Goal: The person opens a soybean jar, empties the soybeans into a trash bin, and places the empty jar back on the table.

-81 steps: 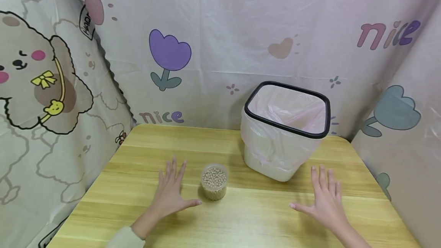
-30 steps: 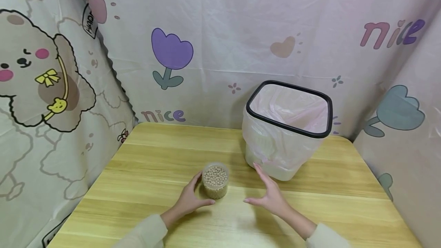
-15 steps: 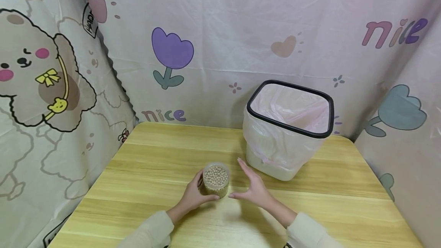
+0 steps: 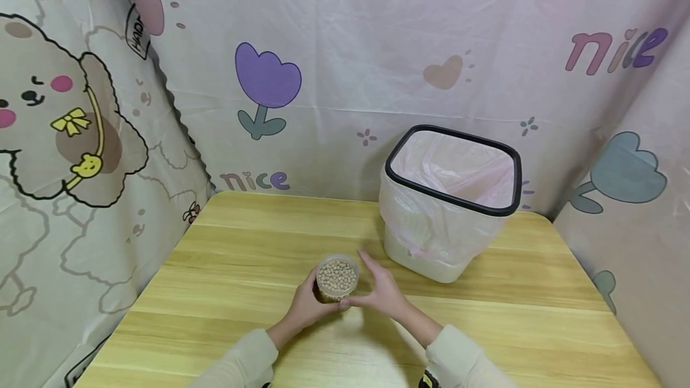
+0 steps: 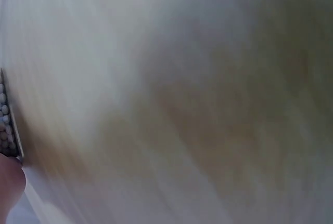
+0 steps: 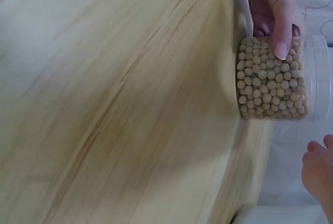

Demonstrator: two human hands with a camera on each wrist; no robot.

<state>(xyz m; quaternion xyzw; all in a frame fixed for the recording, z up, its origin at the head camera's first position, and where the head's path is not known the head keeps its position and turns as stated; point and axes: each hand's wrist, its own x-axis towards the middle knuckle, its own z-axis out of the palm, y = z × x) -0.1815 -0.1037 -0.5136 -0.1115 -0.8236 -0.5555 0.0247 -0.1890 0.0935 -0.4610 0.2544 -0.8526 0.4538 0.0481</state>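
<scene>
A clear plastic jar (image 4: 337, 276) of small round beige beans stands upright on the wooden table. My left hand (image 4: 307, 304) grips its left side, thumb across the front. In the right wrist view that thumb lies against the beans' level of the jar (image 6: 270, 81), the other fingers partly hidden behind it. My right hand (image 4: 384, 293) is spread just right of the jar, its thumb tip close to the left thumb; the right wrist view has its fingers (image 6: 316, 169) apart from the jar. Only a sliver of the jar (image 5: 7, 122) and a fingertip appear in the left wrist view.
Behind and right of the hands stands a white bin (image 4: 426, 262) with a black rim and a pinkish bag lining it. Printed cloth (image 4: 334, 64) hangs along the table's back and sides. The wooden tabletop (image 4: 226, 244) stretches around the jar.
Both hands have come in from either side of the jar. The left hand has closed round it, while the right has moved left to beside it. The jar stays in place.
</scene>
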